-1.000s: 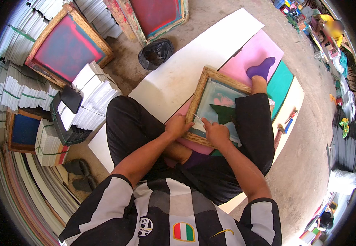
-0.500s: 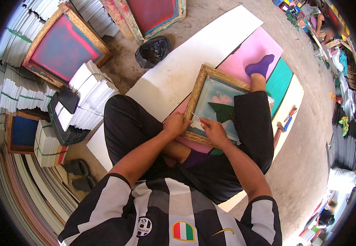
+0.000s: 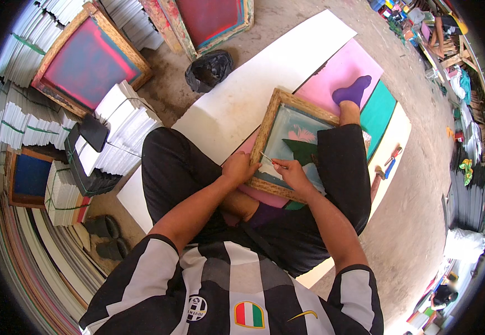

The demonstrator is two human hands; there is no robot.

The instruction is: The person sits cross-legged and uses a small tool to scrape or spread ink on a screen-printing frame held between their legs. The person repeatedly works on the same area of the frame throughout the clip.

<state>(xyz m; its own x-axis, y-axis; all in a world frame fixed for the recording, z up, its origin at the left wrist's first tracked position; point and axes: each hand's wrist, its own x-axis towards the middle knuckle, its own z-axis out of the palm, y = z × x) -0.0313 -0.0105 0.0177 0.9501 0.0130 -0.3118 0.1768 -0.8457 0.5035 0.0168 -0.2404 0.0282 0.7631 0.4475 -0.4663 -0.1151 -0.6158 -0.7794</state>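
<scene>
A wooden screen-printing frame (image 3: 264, 129) with a pale blue mesh lies tilted between my legs. My left hand (image 3: 239, 168) is closed around its near-left edge. My right hand (image 3: 293, 174) pinches a thin metal tool (image 3: 267, 157), whose tip reaches the inner side of the left frame bar. What kind of tool it is cannot be made out. On the mesh shows a pink leaf-like print (image 3: 302, 133), and a dark green pointed piece (image 3: 301, 151) lies below it. My right leg covers the frame's right side.
Pliers (image 3: 391, 162) and a hammer (image 3: 377, 180) lie on coloured boards at my right. A black plastic bag (image 3: 209, 71) stands ahead. Other framed screens (image 3: 92, 56), bundled white stacks (image 3: 122, 131) and sandals (image 3: 108, 237) are at my left. Two people are at the far right.
My right hand and the thin tool have shifted very slightly along the frame bar, away from me. My left hand keeps its hold on the frame.
</scene>
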